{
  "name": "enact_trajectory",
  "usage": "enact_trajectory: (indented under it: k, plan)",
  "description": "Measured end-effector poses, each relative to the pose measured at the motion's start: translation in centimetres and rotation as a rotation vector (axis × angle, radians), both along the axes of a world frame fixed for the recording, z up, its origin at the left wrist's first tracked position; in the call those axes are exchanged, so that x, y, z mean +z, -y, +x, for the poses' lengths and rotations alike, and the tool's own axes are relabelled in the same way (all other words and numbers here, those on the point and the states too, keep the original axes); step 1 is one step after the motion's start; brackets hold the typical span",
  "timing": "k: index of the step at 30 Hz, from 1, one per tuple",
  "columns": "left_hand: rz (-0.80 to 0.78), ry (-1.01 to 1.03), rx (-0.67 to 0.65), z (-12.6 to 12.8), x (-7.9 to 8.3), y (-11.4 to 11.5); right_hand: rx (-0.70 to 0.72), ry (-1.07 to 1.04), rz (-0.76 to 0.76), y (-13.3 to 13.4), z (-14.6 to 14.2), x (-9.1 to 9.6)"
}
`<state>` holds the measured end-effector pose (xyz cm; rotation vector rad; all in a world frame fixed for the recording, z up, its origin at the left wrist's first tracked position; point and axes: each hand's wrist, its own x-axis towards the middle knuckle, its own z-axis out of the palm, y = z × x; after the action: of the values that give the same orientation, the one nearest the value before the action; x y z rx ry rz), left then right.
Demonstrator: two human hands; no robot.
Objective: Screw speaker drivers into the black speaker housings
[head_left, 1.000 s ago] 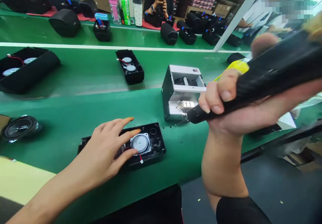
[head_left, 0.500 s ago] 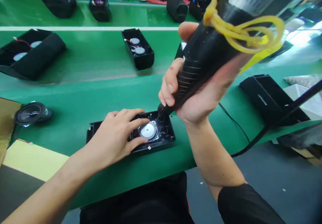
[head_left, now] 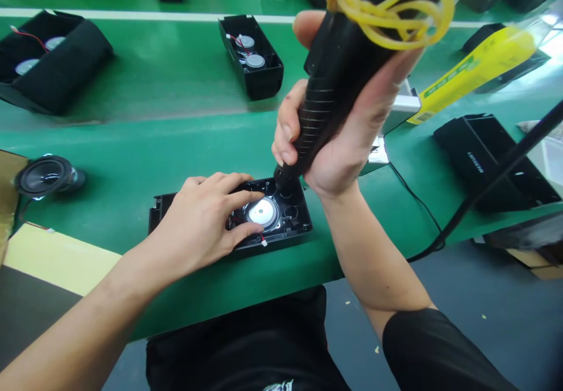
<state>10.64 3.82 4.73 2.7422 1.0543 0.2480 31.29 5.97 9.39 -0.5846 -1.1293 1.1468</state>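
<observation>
Green matting covers the bench (head_left: 145,145), with a white stripe running across at 12 o'clock and the near edge cutting diagonally from 8 o'clock up to 3 o'clock. Just inside that near edge lies a black panel (head_left: 294,222), flat, its long axis running left to right and tilted slightly, with a round silver driver (head_left: 263,211) facing up near its right end. The left hand (head_left: 204,221) lies spread over the panel's left half, fingers fanned narrow, fingertips touching the driver's rim at its 9 o'clock side. The right hand (head_left: 338,145) is wrapped tight around a black driver tool (head_left: 328,80). The tool's long axis leans from 1 o'clock down to 7 o'clock, tip pointing down onto the panel's far right corner, just at 1 o'clock of the driver; the tip's contact is hidden by the fingers. Yellow bands (head_left: 391,13) loop around the tool's upper body.

Left of the panel the matting is bare as far as a loose speaker (head_left: 44,175) at 9 o'clock, near a tan sheet (head_left: 53,256). Toward 12 o'clock a small open box (head_left: 253,57) stands well apart, and a larger open case (head_left: 48,63) sits at 10 o'clock. At 3 o'clock a black cable (head_left: 422,209) trails over the edge, beside a black housing (head_left: 484,162) and a yellow tool (head_left: 475,71).
</observation>
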Motion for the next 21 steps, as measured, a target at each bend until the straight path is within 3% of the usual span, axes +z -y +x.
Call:
enact_trajectory:
  k: [7,13,21]
  plan:
    - [-0.007,-0.008,0.008,-0.1,-0.2,0.0,0.057,-0.012,0.049,-1.5,0.3,-1.9]
    - [-0.008,0.017,0.011,-0.1,-0.2,0.0,0.022,-0.018,0.023,-0.4,-0.4,-1.4]
    - [-0.002,0.037,0.001,-0.3,-0.7,0.0,0.087,-0.01,0.063,-0.2,-0.5,-1.6]
